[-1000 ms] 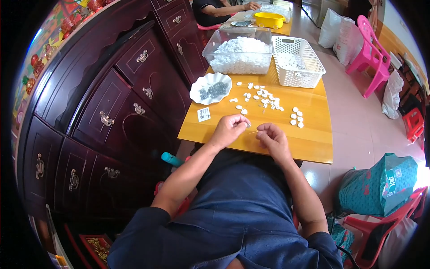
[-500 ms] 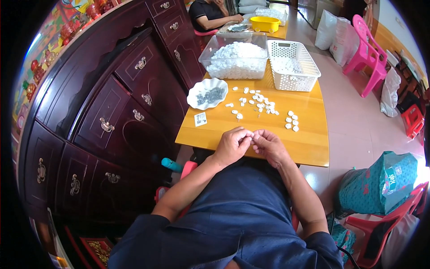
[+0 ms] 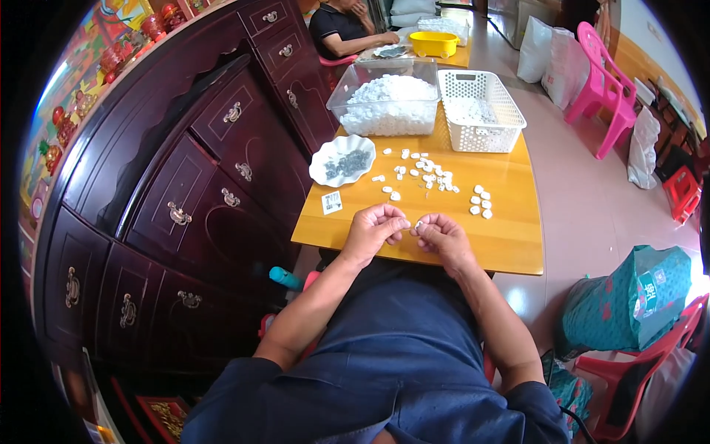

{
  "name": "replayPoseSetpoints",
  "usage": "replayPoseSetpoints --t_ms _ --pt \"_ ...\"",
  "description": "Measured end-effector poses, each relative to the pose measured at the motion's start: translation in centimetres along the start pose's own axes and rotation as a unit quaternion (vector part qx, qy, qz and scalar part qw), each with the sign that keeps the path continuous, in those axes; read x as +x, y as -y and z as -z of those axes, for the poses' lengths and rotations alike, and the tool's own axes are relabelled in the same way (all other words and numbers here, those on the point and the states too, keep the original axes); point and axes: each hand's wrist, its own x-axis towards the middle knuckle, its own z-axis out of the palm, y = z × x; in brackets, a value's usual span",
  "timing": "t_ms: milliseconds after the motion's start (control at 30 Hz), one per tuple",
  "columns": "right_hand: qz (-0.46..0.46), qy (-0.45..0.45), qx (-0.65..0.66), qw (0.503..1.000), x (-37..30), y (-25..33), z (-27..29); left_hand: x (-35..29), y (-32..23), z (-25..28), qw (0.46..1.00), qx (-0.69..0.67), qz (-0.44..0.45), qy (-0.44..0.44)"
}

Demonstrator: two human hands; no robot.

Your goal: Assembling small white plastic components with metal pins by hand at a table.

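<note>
Both hands are close together over the table's near edge. My right hand pinches a small white plastic piece between thumb and fingers. Just left of it, my left hand has its thumb and forefinger pressed together; whatever is between them is too small to make out. Beyond the hands, several loose white plastic pieces are scattered on the wooden table. To the right, more white pieces lie in a neat group. A scalloped white dish holds small dark grey parts.
A clear bin heaped with white pieces and a white perforated basket stand at the table's far end. A small printed card lies at left. Dark cabinets line the left side. Behind, a person sits near a yellow tub.
My hands have drawn slightly apart, the left one shifting leftward. The white piece in my right fingers now shows. The view has shifted slightly.
</note>
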Motion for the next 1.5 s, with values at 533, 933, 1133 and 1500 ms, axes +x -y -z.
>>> replayPoseSetpoints --t_ms 533,933,1133,1500 --pt "0.043 -0.040 -0.001 0.998 0.2 -0.4 -0.4 -0.4 2.2 -0.4 0.996 0.011 0.079 0.048" --pt "0.044 -0.049 -0.011 0.998 0.6 -0.3 0.2 4.5 4.2 10.4 0.855 0.459 -0.122 -0.207" --pt "0.034 -0.042 -0.006 0.999 0.8 -0.4 0.8 6.0 3.6 12.3 0.937 0.309 -0.005 -0.160" --pt "0.035 -0.043 -0.019 0.998 1.3 -0.7 0.8 4.0 5.5 15.4 0.776 0.569 -0.221 -0.156"
